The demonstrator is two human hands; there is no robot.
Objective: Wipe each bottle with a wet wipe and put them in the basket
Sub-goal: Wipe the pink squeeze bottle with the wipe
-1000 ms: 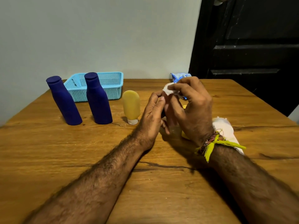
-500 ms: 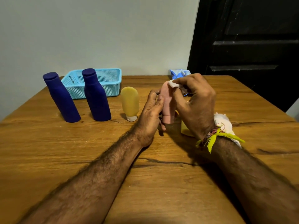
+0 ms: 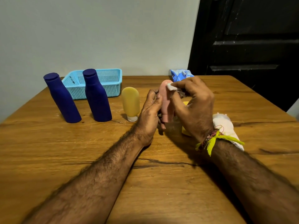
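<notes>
Pink bottle (image 3: 165,101) stands upright between the two hands, above the wooden counter (image 3: 64,156). The left hand (image 3: 149,113) curls its fingers around the bottle's side. The right hand (image 3: 194,107) pinches a white wet wipe (image 3: 172,86) against the bottle's top. Two dark blue bottles (image 3: 62,97) (image 3: 97,96) and a yellow bottle (image 3: 130,103) stand near the light blue basket (image 3: 111,78), at the left.
</notes>
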